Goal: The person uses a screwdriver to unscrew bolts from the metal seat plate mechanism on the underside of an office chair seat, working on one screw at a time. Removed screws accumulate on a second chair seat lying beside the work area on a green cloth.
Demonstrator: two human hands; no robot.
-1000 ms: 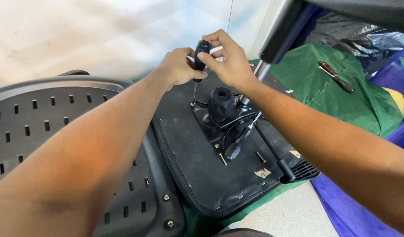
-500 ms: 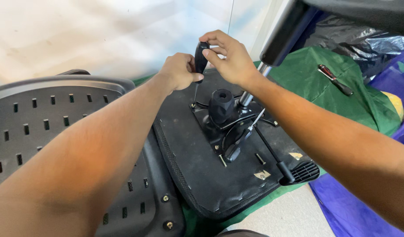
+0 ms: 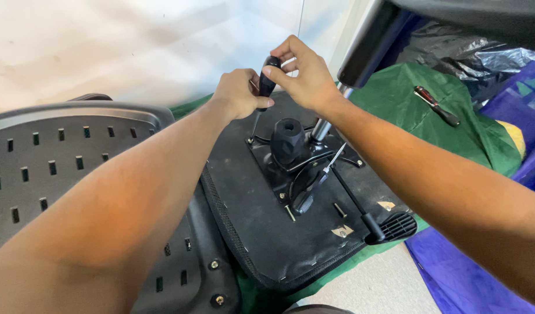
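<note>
Both hands have climbed the black screwdriver [image 3: 266,87]: the left hand [image 3: 239,93] grasps its handle, the right hand [image 3: 302,75] pinches the top, tip at the seat plate [image 3: 290,168] bolt, turning under way.

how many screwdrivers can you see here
3: one upright in both hands at the seat plate's corner, one lying on the seat plate, one with a red and black handle on the green cloth. Others may be hidden.

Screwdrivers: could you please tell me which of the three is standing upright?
The black-handled screwdriver gripped by both the left hand and right hand; the others lie flat, one on the seat plate, one on the green cloth.
</note>
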